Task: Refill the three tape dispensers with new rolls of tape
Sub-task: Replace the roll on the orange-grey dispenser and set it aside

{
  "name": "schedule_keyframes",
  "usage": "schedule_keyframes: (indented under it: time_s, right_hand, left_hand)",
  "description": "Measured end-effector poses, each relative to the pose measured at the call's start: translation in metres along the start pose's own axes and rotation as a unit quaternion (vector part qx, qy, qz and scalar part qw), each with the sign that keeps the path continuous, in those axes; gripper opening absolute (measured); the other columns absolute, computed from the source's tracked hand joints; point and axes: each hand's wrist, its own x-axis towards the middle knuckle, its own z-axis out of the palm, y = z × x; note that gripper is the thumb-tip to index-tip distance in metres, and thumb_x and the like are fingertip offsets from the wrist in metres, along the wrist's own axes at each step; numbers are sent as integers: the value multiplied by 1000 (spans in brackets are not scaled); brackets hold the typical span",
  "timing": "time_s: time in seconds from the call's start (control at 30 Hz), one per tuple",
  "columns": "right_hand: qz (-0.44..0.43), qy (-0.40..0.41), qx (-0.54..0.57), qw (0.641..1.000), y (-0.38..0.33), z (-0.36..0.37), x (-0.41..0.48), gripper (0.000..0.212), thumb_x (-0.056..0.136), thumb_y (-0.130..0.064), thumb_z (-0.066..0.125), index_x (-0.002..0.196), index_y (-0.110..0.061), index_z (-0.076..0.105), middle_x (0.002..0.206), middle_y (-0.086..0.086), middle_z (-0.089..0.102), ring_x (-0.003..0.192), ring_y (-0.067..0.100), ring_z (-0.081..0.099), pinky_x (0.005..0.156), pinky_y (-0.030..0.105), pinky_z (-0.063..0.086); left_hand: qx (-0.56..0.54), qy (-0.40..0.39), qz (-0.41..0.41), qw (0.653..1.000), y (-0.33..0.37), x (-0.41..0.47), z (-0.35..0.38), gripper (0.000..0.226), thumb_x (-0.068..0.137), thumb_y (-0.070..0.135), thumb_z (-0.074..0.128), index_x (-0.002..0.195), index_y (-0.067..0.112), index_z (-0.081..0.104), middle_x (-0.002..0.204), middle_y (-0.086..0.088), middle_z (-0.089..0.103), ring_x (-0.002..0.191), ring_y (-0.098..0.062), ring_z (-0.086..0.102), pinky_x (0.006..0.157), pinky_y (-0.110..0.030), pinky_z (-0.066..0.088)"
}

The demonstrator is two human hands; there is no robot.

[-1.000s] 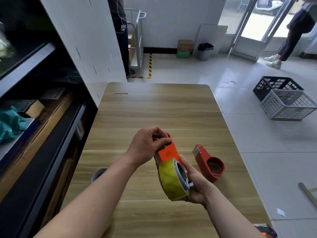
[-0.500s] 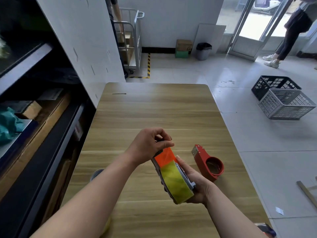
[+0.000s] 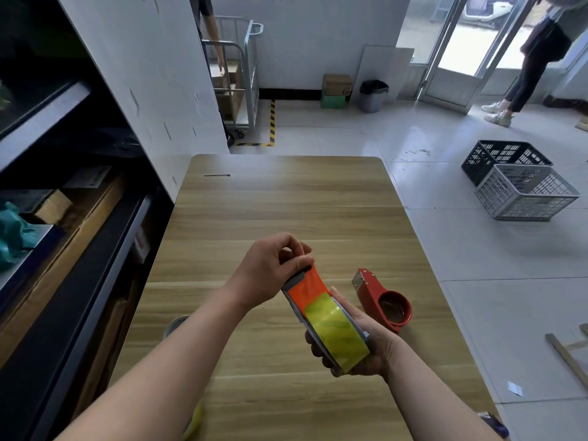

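Observation:
An orange tape dispenser [image 3: 307,286] with a yellow tape roll [image 3: 337,337] in it is held above the wooden table [image 3: 286,211]. My right hand [image 3: 366,348] cups the roll end from below. My left hand [image 3: 270,268] pinches the dispenser's upper blade end. A red tape dispenser [image 3: 383,300] without tape lies on the table just right of my hands. A grey roll [image 3: 175,324] peeks out beside my left forearm. Part of another dispenser [image 3: 493,424] shows at the table's near right corner.
Dark shelving [image 3: 63,218] with boxes runs along the table's left side. Two plastic crates [image 3: 521,183] sit on the tiled floor to the right. A person stands by the door at far right; another stands at a metal cart [image 3: 241,81] beyond the table.
The dispenser has turned so the yellow tape's face points up at me. My left hand's fingers moved up to the blade end. The red dispenser has not moved.

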Motion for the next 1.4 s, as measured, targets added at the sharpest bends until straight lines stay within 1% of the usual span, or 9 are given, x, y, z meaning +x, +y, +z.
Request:
schedule_keyframes:
  time_s: [0.47,0.63,0.7,0.77,0.93,1.13,1.2,1.23,1.4]
  right_hand:
    - [-37,60,33,997,-4,2,-8,59,87,-60,50,92,-9,79,85,10,74,75,24,72,73,35,57]
    - [-82,32,33,996,-10,5,-24,49,60,-36,89,91,-1,77,87,17,75,77,30,73,69,37,60]
    - [-98,33,39,994,-13,8,-32,36,91,-32,61,74,-7,80,77,13,75,66,26,73,59,33,59]
    - [-118,44,78,989,-16,7,-35,67,103,-22,32,55,-13,77,64,9,73,53,22,70,47,29,57]
    - [-116,62,48,990,-17,17,-39,72,104,-20,27,53,-14,77,63,8,73,51,21,70,47,29,57]
    - [-66,76,11,995,-10,8,-30,52,95,-38,50,70,-2,78,69,17,73,57,27,71,52,34,59]
    - [-76,45,-7,996,-7,6,-30,35,67,-31,85,78,1,78,77,20,73,63,30,72,57,37,60]
    - [-66,39,-22,997,-8,9,-31,52,51,-34,93,84,3,77,83,20,74,69,31,73,65,38,60]
    - [-127,119,-112,978,7,-52,1,62,84,-61,60,113,-6,67,107,10,70,110,38,58,100,53,43]
  left_hand:
    - [-17,16,-64,998,-7,-1,-14,19,86,10,67,73,13,54,63,-10,64,59,-18,56,58,-31,48]
    - [-135,-20,-94,986,-5,-7,-14,13,90,3,59,79,7,52,84,-17,73,75,-20,71,69,-32,58]
    - [-147,-19,-84,985,-6,-8,-13,12,91,5,57,80,7,52,89,-14,74,82,-22,72,74,-31,59]
    - [-126,-4,-67,990,-8,-7,-13,12,90,6,59,80,6,51,91,-16,74,86,-27,71,78,-36,58]
    - [-106,14,-65,992,-11,-6,-12,14,90,2,60,79,7,53,77,-12,73,74,-26,70,73,-40,60]
    - [-177,-5,-107,978,-9,-11,-17,10,92,4,55,83,4,51,69,-13,73,63,-24,71,59,-34,59]
    - [-208,-24,-122,970,-8,-12,-19,10,93,6,53,85,4,49,67,-14,72,59,-25,69,57,-34,59]
    - [-208,-30,-125,970,-9,-11,-20,10,94,7,53,85,5,49,66,-13,72,59,-25,69,59,-34,58]
    - [-12,-17,-98,995,-17,-3,-29,16,84,18,70,77,15,56,60,9,61,56,-10,52,59,-27,46]
